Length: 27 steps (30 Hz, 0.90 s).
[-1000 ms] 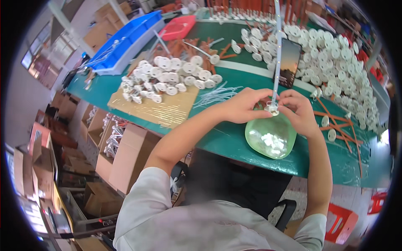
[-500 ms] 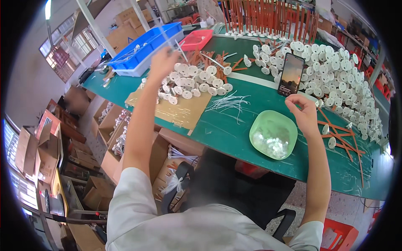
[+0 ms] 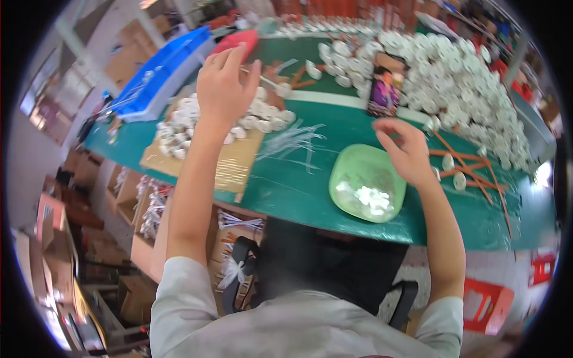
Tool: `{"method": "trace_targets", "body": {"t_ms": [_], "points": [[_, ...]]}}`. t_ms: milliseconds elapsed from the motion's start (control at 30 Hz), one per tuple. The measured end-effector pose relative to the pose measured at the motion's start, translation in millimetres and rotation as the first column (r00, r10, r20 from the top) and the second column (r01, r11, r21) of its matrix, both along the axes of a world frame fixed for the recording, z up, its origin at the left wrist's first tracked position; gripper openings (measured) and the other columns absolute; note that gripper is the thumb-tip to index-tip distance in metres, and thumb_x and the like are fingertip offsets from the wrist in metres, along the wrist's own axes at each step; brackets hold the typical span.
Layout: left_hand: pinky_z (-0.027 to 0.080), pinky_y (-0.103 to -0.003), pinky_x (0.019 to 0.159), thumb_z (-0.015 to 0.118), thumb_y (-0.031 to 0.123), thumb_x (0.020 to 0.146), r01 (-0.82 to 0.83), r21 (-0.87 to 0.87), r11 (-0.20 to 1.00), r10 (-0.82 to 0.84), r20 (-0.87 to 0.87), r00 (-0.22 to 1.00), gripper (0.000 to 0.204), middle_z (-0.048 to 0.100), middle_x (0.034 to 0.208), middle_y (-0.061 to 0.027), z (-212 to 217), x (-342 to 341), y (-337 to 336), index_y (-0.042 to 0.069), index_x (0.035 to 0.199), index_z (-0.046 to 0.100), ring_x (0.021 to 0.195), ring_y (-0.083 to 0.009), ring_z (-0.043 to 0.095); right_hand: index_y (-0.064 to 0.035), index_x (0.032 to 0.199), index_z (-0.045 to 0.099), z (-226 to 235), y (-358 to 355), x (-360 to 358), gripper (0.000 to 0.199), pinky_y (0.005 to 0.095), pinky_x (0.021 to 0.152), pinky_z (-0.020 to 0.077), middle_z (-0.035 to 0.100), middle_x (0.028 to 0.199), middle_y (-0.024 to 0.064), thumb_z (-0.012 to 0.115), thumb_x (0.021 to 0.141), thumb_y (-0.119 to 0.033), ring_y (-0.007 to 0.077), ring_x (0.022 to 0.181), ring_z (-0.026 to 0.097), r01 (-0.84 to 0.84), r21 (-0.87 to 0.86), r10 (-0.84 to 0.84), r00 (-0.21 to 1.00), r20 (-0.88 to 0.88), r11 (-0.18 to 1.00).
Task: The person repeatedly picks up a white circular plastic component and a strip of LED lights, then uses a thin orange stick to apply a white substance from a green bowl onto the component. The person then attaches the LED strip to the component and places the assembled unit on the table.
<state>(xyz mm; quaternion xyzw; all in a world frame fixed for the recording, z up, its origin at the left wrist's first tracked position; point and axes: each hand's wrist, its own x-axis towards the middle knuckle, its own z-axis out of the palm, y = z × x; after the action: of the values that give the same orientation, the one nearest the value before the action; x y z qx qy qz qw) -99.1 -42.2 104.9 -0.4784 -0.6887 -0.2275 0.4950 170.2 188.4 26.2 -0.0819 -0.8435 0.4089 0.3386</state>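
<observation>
My left hand [image 3: 225,83] is raised over the pile of white disc-ended pieces [image 3: 268,116], beside the red tray [image 3: 236,43]. Its thumb stands away from the fingers and nothing shows in it. My right hand [image 3: 404,152] hovers by the upper right rim of a light green bowl [image 3: 340,194]. Thumb and forefinger nearly meet in a pinch; whatever they hold, if anything, is too small to make out. Small shiny clear bits [image 3: 373,200] lie in the bowl. Thin white strips [image 3: 292,143] are spread left of it.
A phone [image 3: 385,89] with a lit screen leans against a large heap of white disc-ended pieces [image 3: 459,83]. Brown sticks [image 3: 471,164] lie crossed at the right. A blue tray [image 3: 161,71] stands far left on the green table [image 3: 286,203]. Cardboard [image 3: 233,173] lies under the left pile.
The whole view has shifted, moving the table leftward and up in the picture. My left hand has moved away from the blue tray, its fingers now apart. My right hand stays near the bowl.
</observation>
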Motion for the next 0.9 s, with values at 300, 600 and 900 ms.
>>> {"method": "trace_targets", "body": {"t_ms": [300,600,900], "points": [[0.050,-0.037,0.070,0.079,0.007,0.073,0.652,-0.019,0.758,-0.648,0.091,0.756,0.016,0.068,0.080,-0.0064,-91,76,92,0.004,0.084,0.068,0.073,-0.0263,0.066,-0.0003,0.077,0.064,-4,17,5,0.012,0.0409,0.065,0.0496,0.065,0.073,0.0138,0.056,0.083,-0.007,0.0315,0.070,0.063,0.098,0.385,-0.102,0.995,-0.011,0.918],[0.050,-0.038,0.068,0.075,0.001,0.073,0.719,-0.018,0.694,-0.701,0.207,0.682,0.011,0.067,0.077,-0.0086,-96,85,88,0.003,0.080,0.067,0.071,-0.0275,0.065,-0.0054,0.102,0.071,1,72,32,0.024,0.0480,0.082,0.0551,0.069,0.101,0.0169,0.066,0.084,-0.020,0.0387,0.097,0.065,0.459,0.747,-0.831,0.511,0.221,0.481],[0.049,-0.037,0.065,0.078,0.006,0.072,0.727,-0.065,0.683,-0.705,0.201,0.680,0.015,0.065,0.072,-0.0063,-98,87,89,0.005,0.075,0.064,0.068,-0.0255,0.064,-0.0072,0.109,0.071,29,70,46,0.029,0.0476,0.086,0.0555,0.061,0.116,0.0236,0.061,0.084,-0.016,0.0403,0.103,0.067,0.502,0.647,-0.819,0.352,0.453,0.574]]}}
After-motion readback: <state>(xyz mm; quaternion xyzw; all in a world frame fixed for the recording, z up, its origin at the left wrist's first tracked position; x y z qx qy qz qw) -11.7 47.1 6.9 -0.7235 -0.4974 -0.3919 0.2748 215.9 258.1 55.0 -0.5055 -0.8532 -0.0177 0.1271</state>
